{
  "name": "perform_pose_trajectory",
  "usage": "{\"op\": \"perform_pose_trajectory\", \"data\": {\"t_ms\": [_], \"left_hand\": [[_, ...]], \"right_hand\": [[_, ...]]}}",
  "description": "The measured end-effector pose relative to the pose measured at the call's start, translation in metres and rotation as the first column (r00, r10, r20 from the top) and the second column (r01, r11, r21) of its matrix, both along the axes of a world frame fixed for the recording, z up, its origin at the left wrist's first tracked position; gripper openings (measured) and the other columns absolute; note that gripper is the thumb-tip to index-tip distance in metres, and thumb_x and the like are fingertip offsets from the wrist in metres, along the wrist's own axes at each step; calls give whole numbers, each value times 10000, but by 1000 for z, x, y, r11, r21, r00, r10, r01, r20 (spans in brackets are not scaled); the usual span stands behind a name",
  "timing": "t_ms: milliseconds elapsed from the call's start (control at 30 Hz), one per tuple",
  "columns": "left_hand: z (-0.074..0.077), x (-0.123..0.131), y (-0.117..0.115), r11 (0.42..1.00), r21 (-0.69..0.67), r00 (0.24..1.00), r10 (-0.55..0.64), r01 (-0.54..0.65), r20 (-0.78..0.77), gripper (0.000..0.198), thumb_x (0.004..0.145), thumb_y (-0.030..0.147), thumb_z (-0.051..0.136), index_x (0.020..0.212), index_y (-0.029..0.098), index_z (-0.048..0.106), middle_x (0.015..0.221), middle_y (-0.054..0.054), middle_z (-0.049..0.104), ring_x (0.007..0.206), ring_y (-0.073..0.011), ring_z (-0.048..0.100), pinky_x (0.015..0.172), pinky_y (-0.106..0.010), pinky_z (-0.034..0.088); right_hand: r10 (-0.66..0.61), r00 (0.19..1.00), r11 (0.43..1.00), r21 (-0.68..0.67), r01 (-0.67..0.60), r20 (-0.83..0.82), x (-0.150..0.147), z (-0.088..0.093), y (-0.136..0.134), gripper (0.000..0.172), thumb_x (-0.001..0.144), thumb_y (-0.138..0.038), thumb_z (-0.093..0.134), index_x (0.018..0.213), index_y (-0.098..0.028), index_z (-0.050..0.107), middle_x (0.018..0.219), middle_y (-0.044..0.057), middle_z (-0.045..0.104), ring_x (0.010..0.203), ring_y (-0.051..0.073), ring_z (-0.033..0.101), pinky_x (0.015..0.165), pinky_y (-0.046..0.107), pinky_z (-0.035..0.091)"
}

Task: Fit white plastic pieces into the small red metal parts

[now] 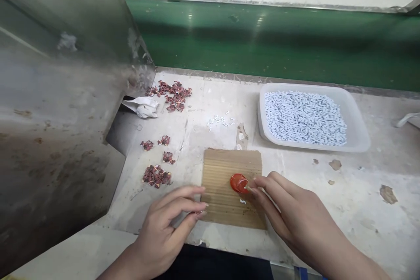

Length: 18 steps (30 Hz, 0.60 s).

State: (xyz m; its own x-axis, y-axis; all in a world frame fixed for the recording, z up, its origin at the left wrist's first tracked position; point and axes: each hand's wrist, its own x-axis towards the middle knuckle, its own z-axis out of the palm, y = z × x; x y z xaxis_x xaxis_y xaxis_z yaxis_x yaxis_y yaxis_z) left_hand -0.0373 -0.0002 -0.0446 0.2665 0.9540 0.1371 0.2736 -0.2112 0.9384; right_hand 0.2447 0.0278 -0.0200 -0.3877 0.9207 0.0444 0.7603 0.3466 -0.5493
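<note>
My left hand (167, 227) is by the left edge of a piece of corrugated cardboard (229, 164). Its thumb and index finger are pinched together; a reddish speck shows at the tips, too small to name. Over the cardboard's right side, my right hand (295, 210) pinches a small white piece (247, 187) at the edge of a glossy red round patch (238, 182), which looks wet. One loose white wavy piece (243, 201) lies on the cardboard below the red patch. Behind the cardboard is a small scatter of white wavy pieces (217, 120).
A translucent plastic tub (359, 135) of white wavy pieces (305, 116) stands at the back right. Clusters of small reddish-brown parts (156, 176) lie on the left of the worktop, with a larger heap (177, 94) behind. A metal panel (65, 96) rises at left. A green strip (262, 43) runs along the back.
</note>
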Motion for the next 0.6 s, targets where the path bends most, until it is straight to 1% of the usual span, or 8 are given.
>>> {"op": "perform_pose_trajectory", "data": {"t_ms": [100, 167, 233, 300, 400, 467, 533, 600], "left_hand": [[2, -3, 4, 997, 26, 997, 71, -70, -20, 314, 870, -36, 689, 957, 237, 819, 1022, -27, 781, 872, -130, 788, 814, -201, 655], [4, -2, 7, 997, 24, 997, 76, -76, 35, 302, 836, -38, 753, 929, 240, 829, 904, 0, 815, 860, -146, 802, 824, -213, 665], [7, 0, 9, 995, 13, 991, 94, -95, 100, 291, 791, -26, 828, 898, 244, 831, 861, 19, 848, 834, -153, 815, 848, -227, 671], [10, 1, 11, 990, -26, 979, 140, -138, 146, 298, 737, -10, 890, 871, 250, 834, 837, 35, 859, 793, -149, 822, 837, -214, 674], [15, 5, 12, 971, -129, 946, 226, -200, 231, 332, 675, -20, 923, 828, 256, 823, 832, 58, 860, 772, -138, 831, 785, -171, 676], [21, 11, 12, 963, -189, 918, 246, -194, 312, 348, 662, -45, 911, 805, 254, 806, 836, 68, 856, 771, -134, 831, 757, -164, 678], [27, 17, 13, 960, -237, 885, 235, -147, 403, 360, 664, -64, 895, 809, 250, 798, 861, 69, 850, 751, -136, 826, 741, -192, 690], [34, 25, 13, 960, -270, 841, 207, -75, 500, 372, 677, -82, 877, 824, 251, 798, 895, 67, 843, 725, -139, 819, 719, -230, 704]], "right_hand": [[54, 994, 995, 77, -61, 90, -4, 1, 3, 290, 1157, -355, 380, 1028, -221, 601, 743, -26, 519, 520, 122, 535, 472, 249, 324], [69, 989, 992, 99, -82, 127, -5, 0, 3, 296, 1160, -356, 372, 1006, -218, 585, 734, -29, 505, 513, 128, 540, 465, 257, 320], [78, 986, 990, 105, -93, 146, -6, 0, 3, 308, 1162, -354, 370, 968, -220, 568, 732, -29, 502, 511, 131, 551, 466, 262, 335], [80, 985, 990, 105, -97, 153, -4, 2, 3, 309, 1161, -357, 369, 961, -224, 563, 735, -27, 510, 516, 134, 564, 464, 263, 353], [69, 988, 991, 108, -84, 141, -1, 8, 2, 289, 1165, -349, 356, 1015, -228, 571, 760, -22, 550, 539, 119, 602, 471, 238, 406], [27, 998, 995, 96, -33, 65, 0, 15, -1, 235, 1155, -323, 391, 1038, -227, 571, 785, -15, 584, 568, 99, 622, 500, 203, 455], [-39, 994, 999, 34, 42, -98, -5, 23, -7, 168, 1127, -300, 464, 1021, -236, 576, 784, -17, 593, 596, 90, 616, 527, 165, 478], [-153, 944, 988, -76, 137, -293, -17, 31, -17, 175, 1102, -336, 531, 955, -256, 586, 752, -26, 564, 601, 95, 579, 518, 154, 456]]}}
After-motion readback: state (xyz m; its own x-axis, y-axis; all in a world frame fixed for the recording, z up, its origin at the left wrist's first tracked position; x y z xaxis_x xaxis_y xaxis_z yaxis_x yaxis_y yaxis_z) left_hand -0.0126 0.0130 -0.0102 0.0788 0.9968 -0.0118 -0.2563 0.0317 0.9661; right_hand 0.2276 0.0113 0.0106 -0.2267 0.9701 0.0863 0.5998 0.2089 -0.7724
